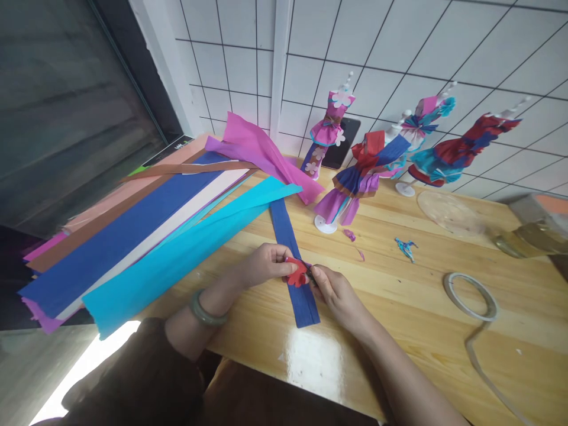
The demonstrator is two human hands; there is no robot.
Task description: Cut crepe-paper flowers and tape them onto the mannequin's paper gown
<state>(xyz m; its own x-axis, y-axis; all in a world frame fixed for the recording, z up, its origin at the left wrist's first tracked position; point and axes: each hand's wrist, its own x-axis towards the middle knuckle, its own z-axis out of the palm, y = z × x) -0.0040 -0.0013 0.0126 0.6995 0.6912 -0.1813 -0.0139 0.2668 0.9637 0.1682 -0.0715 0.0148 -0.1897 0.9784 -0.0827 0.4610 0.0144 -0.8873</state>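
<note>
A small red paper piece (296, 273) with a scalloped edge is pinched in my left hand (273, 264), above a blue paper strip (306, 305) on the wooden table. At its right side, my right hand (331, 289) has its fingers closed around a small dark object, mostly hidden, which meets the red piece. Beyond my hands stands a little stand dressed in red, blue and purple paper (350, 183).
Long coloured paper sheets (177, 254) cover the left of the table (426, 331). More dressed stands (465, 148) and a phone (348, 142) are by the tiled wall. A tape roll (450, 290), paper scraps (405, 248) and a clear disc (448, 212) lie right.
</note>
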